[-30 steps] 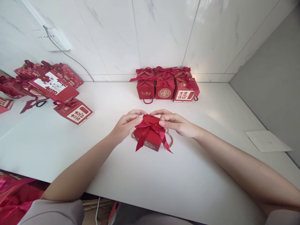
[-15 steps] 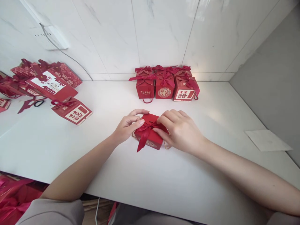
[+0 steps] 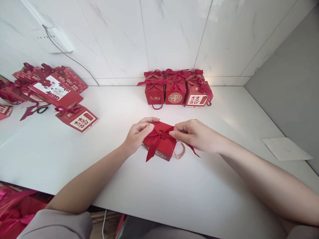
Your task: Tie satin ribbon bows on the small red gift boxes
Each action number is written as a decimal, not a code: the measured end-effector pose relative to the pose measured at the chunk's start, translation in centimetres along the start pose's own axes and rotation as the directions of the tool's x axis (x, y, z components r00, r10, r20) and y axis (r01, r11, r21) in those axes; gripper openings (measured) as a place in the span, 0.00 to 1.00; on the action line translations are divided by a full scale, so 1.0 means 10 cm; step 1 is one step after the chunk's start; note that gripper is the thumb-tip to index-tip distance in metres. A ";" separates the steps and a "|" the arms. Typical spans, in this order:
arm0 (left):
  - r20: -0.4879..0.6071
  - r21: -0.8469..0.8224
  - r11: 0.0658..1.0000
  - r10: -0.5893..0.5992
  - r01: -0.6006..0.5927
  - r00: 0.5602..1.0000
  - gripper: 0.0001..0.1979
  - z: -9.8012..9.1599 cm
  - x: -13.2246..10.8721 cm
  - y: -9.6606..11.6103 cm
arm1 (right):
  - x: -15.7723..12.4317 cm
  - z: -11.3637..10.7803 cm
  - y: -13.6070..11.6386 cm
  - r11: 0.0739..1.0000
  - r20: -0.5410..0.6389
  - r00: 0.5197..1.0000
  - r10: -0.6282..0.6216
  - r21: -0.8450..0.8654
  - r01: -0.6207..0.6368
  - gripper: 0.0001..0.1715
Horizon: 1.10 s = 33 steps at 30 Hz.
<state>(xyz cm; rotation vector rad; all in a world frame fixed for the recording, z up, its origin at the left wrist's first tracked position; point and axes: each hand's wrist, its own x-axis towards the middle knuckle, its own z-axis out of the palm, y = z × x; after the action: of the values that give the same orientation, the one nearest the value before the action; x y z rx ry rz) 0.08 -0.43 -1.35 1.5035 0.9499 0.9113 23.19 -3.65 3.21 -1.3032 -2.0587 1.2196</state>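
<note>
A small red gift box with a gold pattern on its near side rests on the white table in front of me. A red ribbon crosses its folded top, one tail hanging down the near face. My left hand is closed around the box's left side, thumb on the top by the ribbon. Between thumb and fingers, my right hand pinches the ribbon at the box's right edge, and a loose tail hangs below it. A twisted gold cord handle sticks out on the right.
Several ribboned red boxes stand by the tiled wall. To the left are another red box, red gift bags and black-handled scissors. A white paper lies right. More red items sit below the table's left edge.
My right hand has moved right from the middle of the box top, drawing the ribbon outward. The cord handle and a ribbon tail now show more. My left hand stays on the box.
</note>
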 end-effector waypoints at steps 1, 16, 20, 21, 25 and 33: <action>0.006 -0.011 1.000 -0.004 0.004 1.000 0.16 0.00 0.01 -0.01 | 0.01 -0.02 0.03 0.997 0.049 0.998 0.033 0.074 -0.036 0.24; 0.156 -0.003 0.998 0.068 -0.069 0.985 0.20 -0.06 0.00 -0.01 | 0.02 -0.17 0.11 0.894 0.402 0.910 0.101 0.364 -0.260 0.24; 0.105 0.063 0.996 0.063 -0.070 0.992 0.22 -0.03 -0.02 0.01 | 0.04 -0.19 0.13 0.894 0.450 0.888 0.100 0.351 -0.278 0.24; 0.095 0.086 0.993 0.068 -0.076 0.993 0.21 -0.02 -0.03 0.02 | 0.05 -0.20 0.13 0.891 0.447 0.888 0.111 0.351 -0.288 0.24; 0.056 0.173 0.982 0.069 -0.077 0.996 0.21 0.01 -0.05 0.06 | 0.06 -0.23 0.13 0.900 0.437 0.890 0.132 0.323 -0.292 0.23; 0.028 0.141 0.990 0.004 -0.008 1.000 0.22 0.04 -0.03 0.06 | 0.04 -0.29 0.17 0.963 0.483 0.860 0.163 0.111 -0.245 0.22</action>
<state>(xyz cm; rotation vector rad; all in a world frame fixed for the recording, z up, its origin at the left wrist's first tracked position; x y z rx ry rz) 0.41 -0.95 -0.78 1.6354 1.0079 0.8396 25.97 -1.67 3.29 -1.2607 -2.0981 1.9279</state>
